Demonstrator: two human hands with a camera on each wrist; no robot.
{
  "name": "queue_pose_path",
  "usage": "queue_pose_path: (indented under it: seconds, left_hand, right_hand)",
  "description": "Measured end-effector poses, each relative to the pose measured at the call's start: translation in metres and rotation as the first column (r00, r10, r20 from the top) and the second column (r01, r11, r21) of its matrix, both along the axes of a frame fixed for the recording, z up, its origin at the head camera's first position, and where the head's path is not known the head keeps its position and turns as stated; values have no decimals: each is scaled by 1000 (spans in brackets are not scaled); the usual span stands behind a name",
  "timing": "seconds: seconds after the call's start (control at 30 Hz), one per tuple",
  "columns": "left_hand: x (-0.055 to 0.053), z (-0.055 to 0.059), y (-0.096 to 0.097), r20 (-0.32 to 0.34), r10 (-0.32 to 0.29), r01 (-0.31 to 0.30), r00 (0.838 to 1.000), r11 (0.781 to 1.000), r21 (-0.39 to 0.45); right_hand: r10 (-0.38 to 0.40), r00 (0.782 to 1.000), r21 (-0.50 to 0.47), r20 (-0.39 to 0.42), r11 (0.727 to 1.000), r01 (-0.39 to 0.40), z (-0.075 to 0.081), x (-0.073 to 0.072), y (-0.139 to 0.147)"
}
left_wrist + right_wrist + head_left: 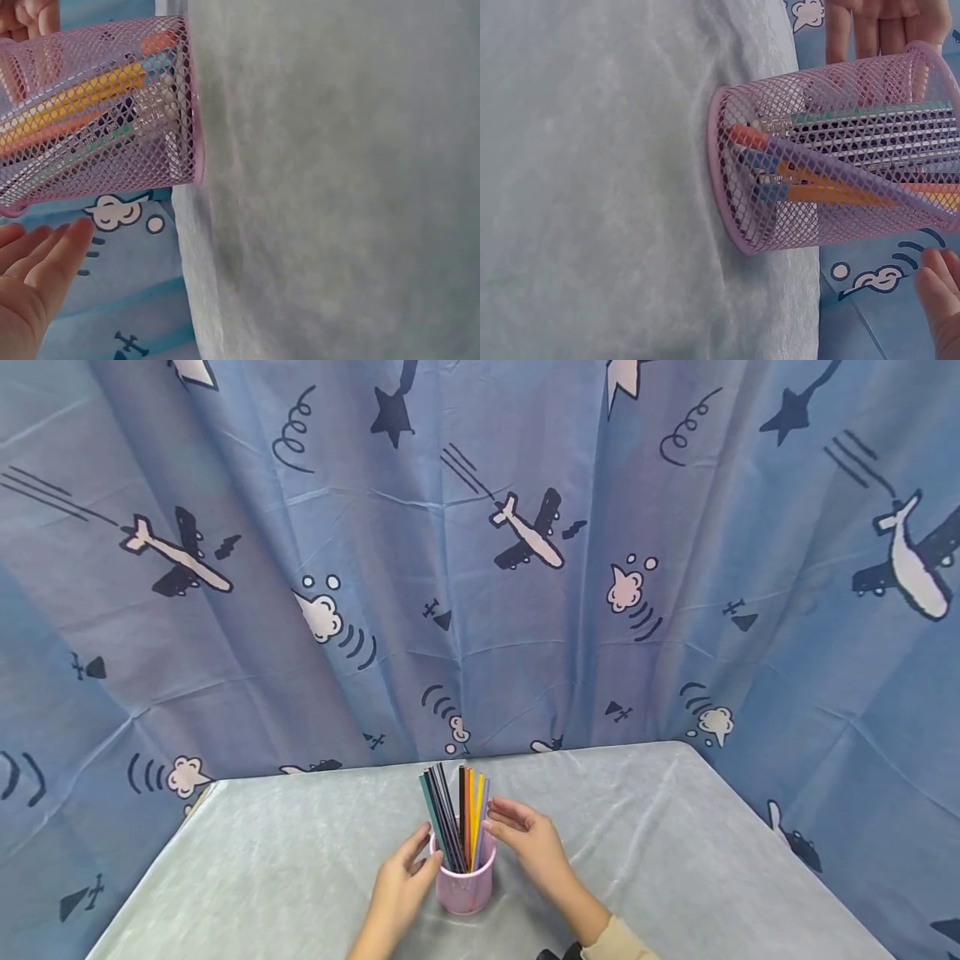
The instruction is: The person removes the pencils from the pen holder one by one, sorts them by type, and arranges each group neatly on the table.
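Observation:
A pink mesh pencil cup [464, 893] stands upright on the cloth-covered table. Several pencils [447, 827] lean inside it, dark and teal ones to the left, orange, yellow and purple ones to the right. On the cup's left side is my left hand [405, 881], fingers loosely extended near the rim. My right hand [534, 847] is at the opposite side, its fingers close to the purple pencil. Both wrist views show a gap between the cup and the nearer hand, the left [34, 281] and the right [943, 300]. Neither hand grips anything.
A pale grey cloth [300, 860] covers the table and has slight creases. Behind it hangs a blue curtain [465, 652] printed with planes, clouds and stars. A small black object [558, 953] shows at the bottom edge beside the right sleeve [617, 943].

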State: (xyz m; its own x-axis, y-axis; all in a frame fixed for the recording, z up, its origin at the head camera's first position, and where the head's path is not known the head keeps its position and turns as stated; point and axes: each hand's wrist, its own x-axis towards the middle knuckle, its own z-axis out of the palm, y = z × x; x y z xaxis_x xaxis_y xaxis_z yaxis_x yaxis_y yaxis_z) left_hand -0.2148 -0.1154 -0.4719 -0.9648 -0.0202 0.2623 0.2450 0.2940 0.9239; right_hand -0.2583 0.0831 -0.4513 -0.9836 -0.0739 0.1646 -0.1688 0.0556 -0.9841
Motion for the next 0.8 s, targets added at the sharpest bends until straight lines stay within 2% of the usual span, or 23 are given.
queue_pose_path:
  seconds: [0.27,0.5,0.7,0.8]
  left_hand:
    - [0,-1,2,29,6,-7,1000,1000,29]
    - [1,-5,3,9,29,-29,1000,999,29]
    - [-2,-10,4,30,22,-24,999,997,69]
    - [-2,-10,4,36,-5,1,999,995,100]
  right_hand:
    - [-8,1000,-3,8,1000,8,-1,-2,-3]
    - [-68,997,4,29,998,68,-2,-3,-6]
    - [-112,991,-60,77,991,117,0,-3,-7]
    - [-108,990,-84,88,990,116,0,-5,-6]
